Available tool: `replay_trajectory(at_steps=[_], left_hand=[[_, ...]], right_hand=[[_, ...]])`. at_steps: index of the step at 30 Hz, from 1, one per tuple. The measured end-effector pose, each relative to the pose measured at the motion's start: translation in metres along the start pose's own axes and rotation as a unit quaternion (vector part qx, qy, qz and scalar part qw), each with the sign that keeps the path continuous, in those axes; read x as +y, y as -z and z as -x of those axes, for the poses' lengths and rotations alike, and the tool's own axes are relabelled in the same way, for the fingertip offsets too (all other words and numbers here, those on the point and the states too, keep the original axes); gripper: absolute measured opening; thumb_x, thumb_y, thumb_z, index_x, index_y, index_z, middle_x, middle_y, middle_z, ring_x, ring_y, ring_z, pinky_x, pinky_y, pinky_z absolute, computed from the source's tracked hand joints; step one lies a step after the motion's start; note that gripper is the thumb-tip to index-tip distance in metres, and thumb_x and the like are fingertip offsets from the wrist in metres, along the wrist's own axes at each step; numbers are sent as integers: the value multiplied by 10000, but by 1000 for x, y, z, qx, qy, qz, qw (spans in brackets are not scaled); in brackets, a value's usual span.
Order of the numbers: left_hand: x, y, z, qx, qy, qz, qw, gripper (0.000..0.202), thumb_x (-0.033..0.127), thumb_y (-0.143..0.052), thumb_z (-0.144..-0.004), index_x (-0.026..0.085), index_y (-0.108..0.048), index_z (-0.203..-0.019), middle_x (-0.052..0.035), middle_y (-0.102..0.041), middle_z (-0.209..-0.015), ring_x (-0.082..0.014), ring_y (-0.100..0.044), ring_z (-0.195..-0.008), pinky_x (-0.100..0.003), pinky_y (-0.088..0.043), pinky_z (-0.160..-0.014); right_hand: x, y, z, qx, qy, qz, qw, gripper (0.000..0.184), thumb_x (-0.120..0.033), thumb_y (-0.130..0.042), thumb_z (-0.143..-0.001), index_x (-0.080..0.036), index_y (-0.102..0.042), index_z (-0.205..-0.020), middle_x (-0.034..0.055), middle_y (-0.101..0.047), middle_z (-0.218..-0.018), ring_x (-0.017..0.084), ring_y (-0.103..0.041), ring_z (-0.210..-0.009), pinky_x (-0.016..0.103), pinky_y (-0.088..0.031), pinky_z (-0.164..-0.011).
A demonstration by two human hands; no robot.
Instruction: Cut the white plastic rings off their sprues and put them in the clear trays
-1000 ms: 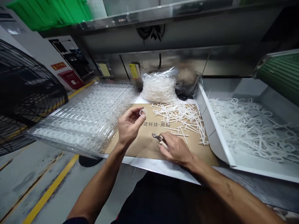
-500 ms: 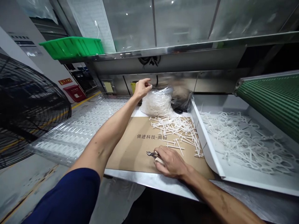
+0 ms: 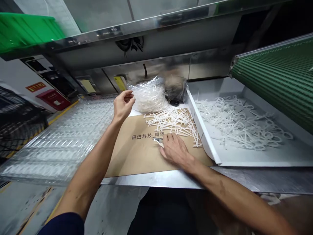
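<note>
My right hand (image 3: 174, 148) is closed around small cutting pliers (image 3: 157, 140), with the metal jaws pointing left past my fingers over the brown cardboard sheet (image 3: 129, 155). Just beyond it lies a loose pile of thin white plastic pieces (image 3: 171, 120), like short sticks with crossbars. My left hand (image 3: 124, 102) is raised beside a clear plastic bag (image 3: 149, 98) full of similar white pieces. Its fingers are loosely curled, the thumb a little apart from them, and I see nothing between them.
To the right, a white tray (image 3: 216, 160) holds many white looped pieces, under a green conveyor belt (image 3: 276, 78). Clear plastic trays (image 3: 61, 140) with white parts sit at left. A metal shelf edge (image 3: 146, 26) crosses above, bearing a green bin (image 3: 26, 31).
My left hand has drawn back from above the bag towards its left side. My right hand has moved with the pliers closer to the loose pile. The whole view has shifted and tilted down.
</note>
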State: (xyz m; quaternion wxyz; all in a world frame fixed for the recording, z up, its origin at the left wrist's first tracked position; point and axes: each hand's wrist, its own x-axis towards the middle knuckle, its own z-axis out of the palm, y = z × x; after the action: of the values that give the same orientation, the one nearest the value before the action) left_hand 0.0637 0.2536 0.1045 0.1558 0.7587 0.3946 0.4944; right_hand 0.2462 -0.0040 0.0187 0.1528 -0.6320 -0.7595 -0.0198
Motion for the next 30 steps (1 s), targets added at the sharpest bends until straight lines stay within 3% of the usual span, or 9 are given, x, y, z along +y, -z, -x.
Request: replay_trajectory(at_steps=[4, 8, 10, 13, 17, 20, 24, 27, 30], left_hand=[[6, -1, 25, -20, -7, -16, 1000, 428, 294, -666, -854, 174, -694, -1264, -96, -750, -1131, -220, -713, -1042, -391, -580, -959], [19, 2, 38, -46, -29, -41, 998, 434, 323, -650, -877, 189, -680, -1289, -89, -742, -1186, -213, -715, -1071, -374, -587, -962], [27, 6, 40, -62, -38, -49, 996, 442, 346, -643, -892, 183, -671, -1302, -88, -736, -1206, -202, -713, -1070, -363, -587, -966], [47, 9, 41, -83, -55, -41, 994, 455, 372, -648, -906, 177, -665, -1316, -85, -736, -1206, -194, -709, -1060, -368, -585, -973], [95, -4, 42, -135, -119, -20, 984, 395, 384, -669, -910, 223, -698, -1270, -49, -735, -1209, -188, -704, -1045, -363, -576, -973], [144, -26, 43, -207, -191, -24, 959, 315, 378, -643, -938, 233, -725, -1205, -37, -733, -1196, -185, -694, -1050, -313, -575, -882], [202, -72, 44, -310, -265, -21, 913, 285, 370, -617, -944, 200, -754, -1128, -64, -747, -1162, -209, -699, -1046, -306, -558, -804], [230, -114, 44, -388, -310, -29, 867, 280, 352, -606, -950, 176, -763, -1101, -79, -763, -1143, -222, -717, -1020, -345, -553, -887], [245, -158, 45, -468, -325, -121, 813, 303, 332, -616, -950, 187, -748, -1180, -73, -759, -1191, -219, -716, -1065, -323, -544, -944]], right_hand=[[12, -6, -5, 7, -6, 8, 1000, 468, -276, -541, -959, 25, -555, -1318, 339, -555, -1431, 465, -464, -1405, 557, -447, -1125], [11, -2, -7, 14, 1, 9, 1000, 497, -328, -539, -964, 3, -556, -1334, 307, -500, -1518, 479, -409, -1456, 591, -412, -1168], [7, 3, -7, 18, 11, 7, 1000, 459, -358, -553, -962, -30, -585, -1281, 282, -551, -1460, 453, -450, -1424, 569, -437, -1152], [2, 7, -7, 20, 29, 3, 999, 400, -383, -569, -959, -67, -605, -1201, 226, -660, -1250, 380, -605, -1211, 510, -535, -1021], [1, 5, -9, 25, 50, -1, 998, 365, -406, -573, -963, -96, -597, -1154, 172, -691, -1111, 317, -653, -999, 474, -570, -901], [4, 2, -10, 31, 64, -5, 997, 361, -422, -553, -977, -102, -593, -1140, 179, -698, -1103, 321, -649, -988, 479, -571, -852], [5, -1, -9, 46, 79, -13, 996, 366, -411, -552, -982, -89, -597, -1148, 188, -700, -1116, 327, -641, -1006, 480, -558, -845], [4, -3, -7, 54, 95, -25, 994, 329, -364, -569, -961, -78, -617, -1115, 187, -701, -1093, 322, -640, -1005, 459, -550, -847], [4, -3, -7, 59, 105, -39, 992, 297, -329, -577, -939, -74, -639, -1077, 188, -706, -1064, 314, -647, -989, 443, -544, -844]])
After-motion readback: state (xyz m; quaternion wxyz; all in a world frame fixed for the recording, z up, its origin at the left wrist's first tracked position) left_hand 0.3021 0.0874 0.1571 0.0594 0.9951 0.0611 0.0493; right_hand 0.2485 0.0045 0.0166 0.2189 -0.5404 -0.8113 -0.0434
